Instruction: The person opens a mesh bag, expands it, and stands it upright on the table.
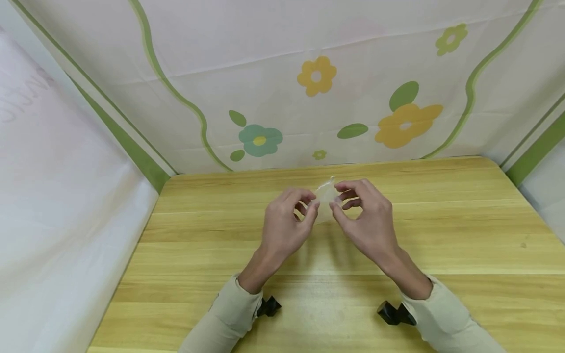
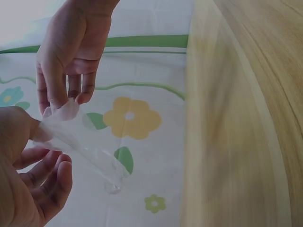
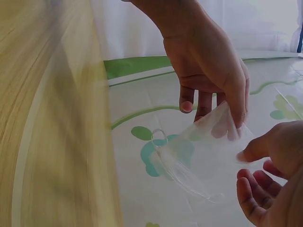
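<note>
A small, thin, see-through bag (image 1: pixel 326 195) is held up between my two hands above the wooden table. My left hand (image 1: pixel 288 219) pinches one side of it between thumb and fingers, and my right hand (image 1: pixel 370 219) pinches the opposite side. In the right wrist view the bag (image 3: pixel 199 137) hangs spread and slightly creased, with a thin pale loop (image 3: pixel 159 137) at one corner. From the left wrist the same bag (image 2: pixel 90 151) looks gathered and wrinkled along its length. Whether anything lies inside cannot be made out.
The light wooden table (image 1: pixel 198 274) spreads below the hands. A white cloth with printed flowers (image 1: pixel 265 59) hangs along its far edge, and a plain white cloth (image 1: pixel 66 220) hangs at the left. Black mounts (image 1: pixel 270 306) sit at the sleeve cuffs.
</note>
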A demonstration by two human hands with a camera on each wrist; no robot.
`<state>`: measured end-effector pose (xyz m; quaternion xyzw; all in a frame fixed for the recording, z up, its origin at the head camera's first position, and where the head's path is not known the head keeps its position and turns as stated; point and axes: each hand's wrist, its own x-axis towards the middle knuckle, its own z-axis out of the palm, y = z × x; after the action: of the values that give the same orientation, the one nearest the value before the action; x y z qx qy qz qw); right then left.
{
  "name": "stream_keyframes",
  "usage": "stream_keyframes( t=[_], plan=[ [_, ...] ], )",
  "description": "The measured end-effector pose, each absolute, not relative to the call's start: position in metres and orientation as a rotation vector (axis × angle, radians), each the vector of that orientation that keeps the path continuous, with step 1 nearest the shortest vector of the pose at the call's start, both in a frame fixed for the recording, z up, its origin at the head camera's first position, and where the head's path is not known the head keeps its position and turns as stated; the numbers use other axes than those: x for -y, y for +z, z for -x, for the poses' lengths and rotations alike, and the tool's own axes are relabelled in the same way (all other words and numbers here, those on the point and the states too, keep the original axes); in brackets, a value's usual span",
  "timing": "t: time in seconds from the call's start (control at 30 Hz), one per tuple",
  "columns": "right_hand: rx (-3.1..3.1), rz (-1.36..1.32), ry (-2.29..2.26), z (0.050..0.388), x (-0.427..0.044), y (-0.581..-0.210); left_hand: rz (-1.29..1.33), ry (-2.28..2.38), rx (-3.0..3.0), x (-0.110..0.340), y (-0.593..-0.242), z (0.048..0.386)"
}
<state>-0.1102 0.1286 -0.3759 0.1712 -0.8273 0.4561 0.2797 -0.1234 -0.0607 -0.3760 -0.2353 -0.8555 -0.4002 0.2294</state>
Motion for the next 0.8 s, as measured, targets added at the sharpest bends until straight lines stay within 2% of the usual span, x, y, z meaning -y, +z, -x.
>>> stream_keyframes(
  t=[0.23,0.57,0.8],
  plan=[
    [2.366,-0.302,1.296,0.1042,-0.1249,-0.3748,0.571,-1.153,2.311,0.0595,-0.3769,0.1229],
    [2.303,-0.339,1.282,0.1061,-0.1254,-0.3749,0.686,-1.165,2.312,0.0620,-0.3751,0.1238],
    [2.240,-0.384,1.224,0.1077,-0.1260,-0.3751,0.627,-1.132,2.271,0.0652,-0.3741,0.1259]
  ],
)
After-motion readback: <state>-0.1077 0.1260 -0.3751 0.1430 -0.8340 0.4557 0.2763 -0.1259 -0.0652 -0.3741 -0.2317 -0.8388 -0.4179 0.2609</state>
